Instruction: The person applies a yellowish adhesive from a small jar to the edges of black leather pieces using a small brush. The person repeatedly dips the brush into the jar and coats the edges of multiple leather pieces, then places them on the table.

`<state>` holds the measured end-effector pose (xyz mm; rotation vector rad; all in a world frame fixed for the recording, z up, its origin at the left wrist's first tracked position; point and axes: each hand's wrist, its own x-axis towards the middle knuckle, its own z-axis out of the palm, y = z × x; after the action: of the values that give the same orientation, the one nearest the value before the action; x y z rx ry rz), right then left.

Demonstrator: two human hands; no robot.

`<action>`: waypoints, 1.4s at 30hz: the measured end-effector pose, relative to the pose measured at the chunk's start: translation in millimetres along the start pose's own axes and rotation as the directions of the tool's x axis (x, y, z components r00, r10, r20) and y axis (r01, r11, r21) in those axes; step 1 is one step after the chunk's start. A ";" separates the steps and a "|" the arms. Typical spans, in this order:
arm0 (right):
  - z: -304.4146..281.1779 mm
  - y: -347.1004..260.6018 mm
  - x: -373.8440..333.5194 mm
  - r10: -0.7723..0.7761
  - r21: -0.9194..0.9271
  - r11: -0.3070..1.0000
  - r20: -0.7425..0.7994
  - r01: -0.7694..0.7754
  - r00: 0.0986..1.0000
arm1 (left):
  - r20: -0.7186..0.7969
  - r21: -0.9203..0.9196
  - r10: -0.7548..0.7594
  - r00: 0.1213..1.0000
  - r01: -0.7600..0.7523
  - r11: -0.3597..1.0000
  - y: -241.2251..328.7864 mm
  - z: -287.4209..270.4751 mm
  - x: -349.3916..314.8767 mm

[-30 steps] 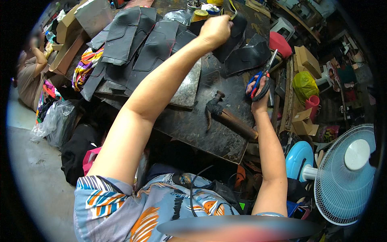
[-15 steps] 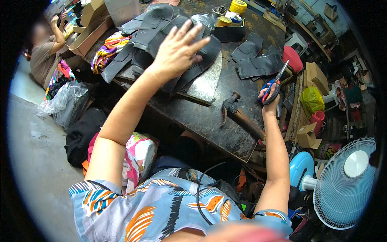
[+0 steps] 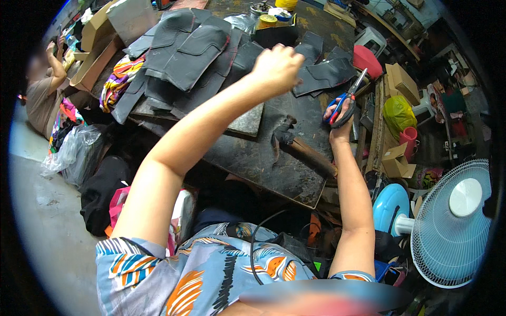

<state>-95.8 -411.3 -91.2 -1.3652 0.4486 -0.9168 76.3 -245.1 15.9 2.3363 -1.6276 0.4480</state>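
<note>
Our left hand (image 3: 278,68) hung at twelve o'clock, near black panels (image 3: 327,75), fingers (image 3: 287,55) curled; we couldn't tell whether it pinched anything. Our right hand (image 3: 340,113) gripped scissors (image 3: 355,88) at two o'clock, tips toward one.

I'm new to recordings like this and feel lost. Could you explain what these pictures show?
There is no machine here: a person works with two bare hands. Every picture looks down from a wide fisheye camera worn on that person's head, the left one of a pair, so straight edges bend near the rim.

On the dark worktable lie many black leather-like pieces, some overlapping a grey slab, and a hammer. The right hand holds scissors, blades pointing away from the person. The left hand is over the table with its fingers curled; I can't tell whether it holds anything.
</note>
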 end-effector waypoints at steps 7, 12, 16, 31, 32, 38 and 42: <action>-2.7 0.8 1.9 0.035 0.106 0.994 -0.033 -0.031 0.999 | 0.068 -0.234 -0.181 0.981 0.192 0.953 54.9 118.3 76.4; -2.3 0.6 0.7 0.024 0.074 0.997 -0.037 -0.021 0.999 | 0.127 -0.235 -0.235 0.964 0.259 0.937 63.0 127.9 93.9; -1.3 -0.3 -0.4 0.027 0.056 0.998 -0.039 -0.025 0.999 | -0.010 -0.465 -0.300 0.954 0.261 0.846 62.3 107.2 97.0; -1.8 -1.5 1.0 0.057 0.115 0.992 -0.012 -0.056 0.998 | 0.174 -0.151 -0.447 0.877 0.473 0.868 6.4 121.7 99.0; -2.0 -0.7 1.6 0.043 0.104 0.994 -0.008 -0.042 0.999 | 0.195 -0.234 -0.467 0.862 0.503 0.832 8.5 111.0 96.7; -4.5 2.2 4.0 0.039 0.041 0.998 -0.009 -0.038 0.999 | -0.003 -0.413 -0.383 0.924 0.348 0.842 13.0 18.7 25.5; -3.6 2.6 4.9 0.065 -0.018 0.998 0.038 -0.064 0.997 | -0.191 -0.363 -0.352 0.916 0.267 0.893 13.7 -23.8 -73.9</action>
<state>-94.9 -417.5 -93.2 -1.3740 0.4693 -0.8344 36.9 -177.1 9.2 2.1289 -1.0861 0.3525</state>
